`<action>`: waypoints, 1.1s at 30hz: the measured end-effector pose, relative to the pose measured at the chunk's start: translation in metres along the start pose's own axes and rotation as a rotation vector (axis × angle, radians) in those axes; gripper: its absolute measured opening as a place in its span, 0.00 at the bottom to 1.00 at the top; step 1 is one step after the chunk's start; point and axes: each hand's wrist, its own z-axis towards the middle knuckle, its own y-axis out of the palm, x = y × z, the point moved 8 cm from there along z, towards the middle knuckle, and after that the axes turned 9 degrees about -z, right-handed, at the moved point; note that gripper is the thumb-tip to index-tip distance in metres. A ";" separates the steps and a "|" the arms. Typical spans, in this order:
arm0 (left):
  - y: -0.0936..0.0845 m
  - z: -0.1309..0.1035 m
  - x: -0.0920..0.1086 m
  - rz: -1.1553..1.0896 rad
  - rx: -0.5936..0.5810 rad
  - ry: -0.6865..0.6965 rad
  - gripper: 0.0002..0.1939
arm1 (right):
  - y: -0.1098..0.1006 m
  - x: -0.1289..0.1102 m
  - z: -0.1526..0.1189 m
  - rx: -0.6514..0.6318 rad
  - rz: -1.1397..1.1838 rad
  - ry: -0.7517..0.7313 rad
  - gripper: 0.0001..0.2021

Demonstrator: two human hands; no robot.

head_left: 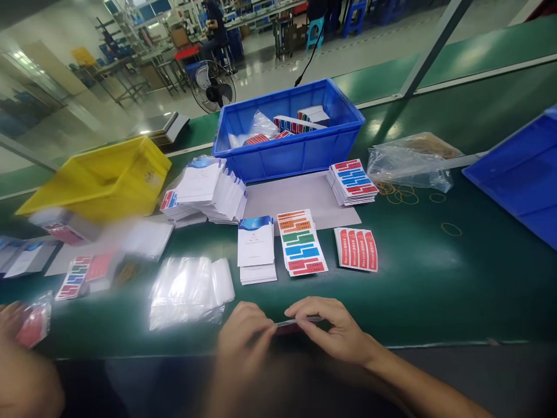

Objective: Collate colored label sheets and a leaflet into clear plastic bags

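Between my hands, at the table's front edge, is a thin flat packet (286, 323), seen almost edge-on, with a dim reddish underside. My left hand (247, 330) pinches its left end. Thumb and fingers of my right hand (331, 326) grip its right part. What the packet contains is hidden. Just beyond lie a stack of white booklets (256, 247) with blue tops, a stack of multicoloured label sheets (301, 244) and a fan of red label strips (357, 249). Clear plastic bags (185, 293) are piled left of my left hand.
A blue bin (287, 157) with labels and bags stands behind; a yellow bin (104, 180) is at left, another blue bin (522, 174) at right. Rubber bands (398, 193) lie near a plastic bag (409, 162). A co-worker's hand (11, 319) holds a bagged red card at far left.
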 end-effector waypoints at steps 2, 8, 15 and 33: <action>0.002 -0.002 0.000 -0.007 -0.034 -0.002 0.07 | 0.000 -0.002 0.000 -0.021 -0.021 -0.031 0.06; 0.006 -0.010 -0.012 -0.014 -0.089 -0.132 0.07 | -0.003 -0.011 0.004 0.028 -0.035 -0.160 0.07; 0.020 0.005 0.013 0.041 -0.156 0.015 0.07 | 0.008 -0.025 0.006 -0.075 -0.073 -0.235 0.08; -0.046 -0.073 -0.080 0.172 0.538 -0.330 0.09 | -0.193 -0.013 0.195 0.512 -0.150 -0.162 0.10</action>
